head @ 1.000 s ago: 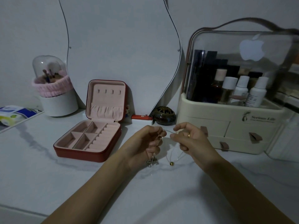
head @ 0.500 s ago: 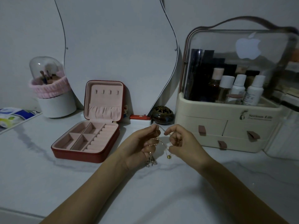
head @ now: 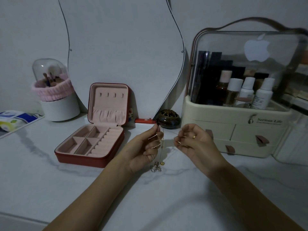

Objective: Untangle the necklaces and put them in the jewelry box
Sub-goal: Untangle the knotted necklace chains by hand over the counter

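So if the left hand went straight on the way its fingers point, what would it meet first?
Probably the small dark brown pot by the mirror; the left hand points up toward it, pinching the necklaces. Depth is unclear.

A home dressing table: a marble-look top [head: 50, 189] against a wall, a curvy mirror [head: 123, 47], a cream cosmetics organiser [head: 233, 130] full of bottles, a domed brush holder [head: 55, 90] and an open jewelry box [head: 93, 140]
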